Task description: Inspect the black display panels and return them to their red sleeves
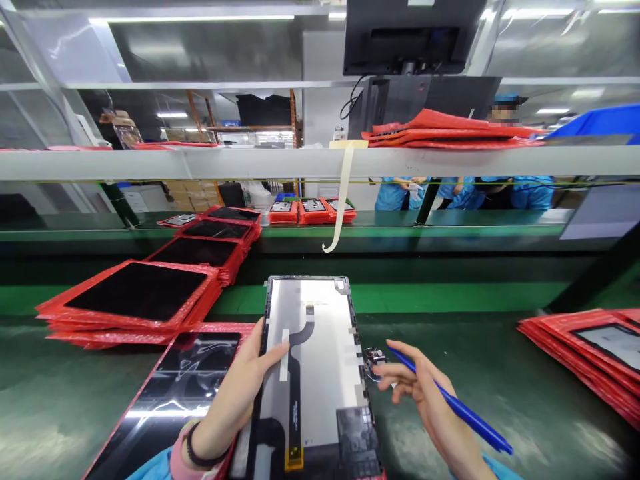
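Observation:
My left hand (240,390) grips the left edge of a display panel (320,373), thumb lying across its grey back. The panel is face down, long side running away from me, with a black flex cable down its middle. My right hand (425,400) holds a blue pen (450,400) between the fingers. The pen's tip points at a small connector (373,360) on the panel's right edge. Under the panel lies a glossy black screen in a red bubble bag (185,393).
Stacks of red-bagged screens (135,297) run along the left, and another stack (595,353) lies at the right. A green conveyor belt (450,293) crosses behind. A shelf (300,162) above carries red bags (445,130). People in blue work beyond it.

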A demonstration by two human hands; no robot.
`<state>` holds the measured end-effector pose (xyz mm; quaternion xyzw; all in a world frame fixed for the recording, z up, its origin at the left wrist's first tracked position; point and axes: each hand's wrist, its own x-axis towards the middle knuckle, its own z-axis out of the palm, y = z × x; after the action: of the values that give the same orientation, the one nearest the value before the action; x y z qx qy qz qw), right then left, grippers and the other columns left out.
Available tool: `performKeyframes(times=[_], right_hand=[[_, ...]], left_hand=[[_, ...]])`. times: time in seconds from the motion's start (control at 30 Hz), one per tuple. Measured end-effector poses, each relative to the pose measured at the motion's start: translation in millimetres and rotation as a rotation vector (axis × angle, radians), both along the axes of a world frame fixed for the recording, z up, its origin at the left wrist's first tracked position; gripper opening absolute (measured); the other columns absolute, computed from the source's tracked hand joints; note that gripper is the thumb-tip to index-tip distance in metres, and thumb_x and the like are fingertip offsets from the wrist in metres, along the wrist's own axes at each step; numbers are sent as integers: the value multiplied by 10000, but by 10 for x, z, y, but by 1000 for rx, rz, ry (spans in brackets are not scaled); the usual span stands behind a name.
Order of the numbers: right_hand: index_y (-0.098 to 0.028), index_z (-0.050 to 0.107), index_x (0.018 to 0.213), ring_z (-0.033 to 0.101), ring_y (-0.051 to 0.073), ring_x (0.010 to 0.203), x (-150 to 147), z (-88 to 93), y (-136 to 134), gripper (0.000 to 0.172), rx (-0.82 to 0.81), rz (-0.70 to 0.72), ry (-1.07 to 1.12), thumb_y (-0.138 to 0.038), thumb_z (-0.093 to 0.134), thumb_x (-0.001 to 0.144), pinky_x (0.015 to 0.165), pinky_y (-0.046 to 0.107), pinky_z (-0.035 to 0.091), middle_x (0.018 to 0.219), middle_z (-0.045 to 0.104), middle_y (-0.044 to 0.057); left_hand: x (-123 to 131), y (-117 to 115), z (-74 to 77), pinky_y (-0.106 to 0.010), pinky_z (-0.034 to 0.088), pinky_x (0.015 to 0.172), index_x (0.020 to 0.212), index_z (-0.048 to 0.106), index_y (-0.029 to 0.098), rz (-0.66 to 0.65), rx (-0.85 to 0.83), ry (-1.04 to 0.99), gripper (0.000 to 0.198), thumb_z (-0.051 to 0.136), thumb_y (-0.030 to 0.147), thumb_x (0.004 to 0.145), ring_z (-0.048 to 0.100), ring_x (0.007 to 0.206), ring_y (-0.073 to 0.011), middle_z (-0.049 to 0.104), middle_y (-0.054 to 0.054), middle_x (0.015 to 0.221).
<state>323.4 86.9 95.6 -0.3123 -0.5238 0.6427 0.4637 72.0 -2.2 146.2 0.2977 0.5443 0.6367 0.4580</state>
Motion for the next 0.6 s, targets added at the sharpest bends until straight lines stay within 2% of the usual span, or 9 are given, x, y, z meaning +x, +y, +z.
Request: performKeyframes(times=[0.13,0.23,0.3,0.5,0.53,0.6], right_hand=[[-192,707,1018,720,205,697,-134,318,-3,397,1,75,-62,-539,588,866,669,313,546,788,791,104],[-222,726,1010,712,176,696,-227,472,-55,355,-31,91,86,-505,698,798,641,271,543,771,785,61],[-238,739,997,702,159,673,-278,503,-77,356,-61,62,175,-465,781,726,596,242,534,740,771,33],[-238,753,963,638,144,645,-408,413,-67,365,-51,-84,196,-408,831,650,505,235,491,967,741,57],[-234,751,958,622,143,646,-429,418,-72,350,-28,-106,173,-395,823,655,512,240,481,965,730,55],[-222,739,957,566,130,618,-473,465,-90,304,37,-156,105,-339,790,681,540,244,452,808,686,14]], left_hand=[[63,88,264,-283,528,803,1202,578,206,4,71,26,511,745,288,726,663,1047,-256,708,-54,1170],[110,143,423,-264,546,779,1181,607,200,19,145,0,536,782,269,680,695,966,-237,736,-39,1105],[114,169,485,-258,556,765,1222,589,217,38,181,-24,588,787,267,671,698,955,-230,739,-26,1099],[28,182,472,-184,536,787,1224,608,265,126,210,-28,608,803,263,648,663,1046,-204,723,18,1146],[21,178,456,-180,533,793,1226,607,270,136,222,-35,605,800,266,652,656,1064,-205,724,20,1145],[24,168,423,-177,534,796,1236,599,273,149,230,-49,607,792,273,661,652,1074,-207,729,21,1130]])
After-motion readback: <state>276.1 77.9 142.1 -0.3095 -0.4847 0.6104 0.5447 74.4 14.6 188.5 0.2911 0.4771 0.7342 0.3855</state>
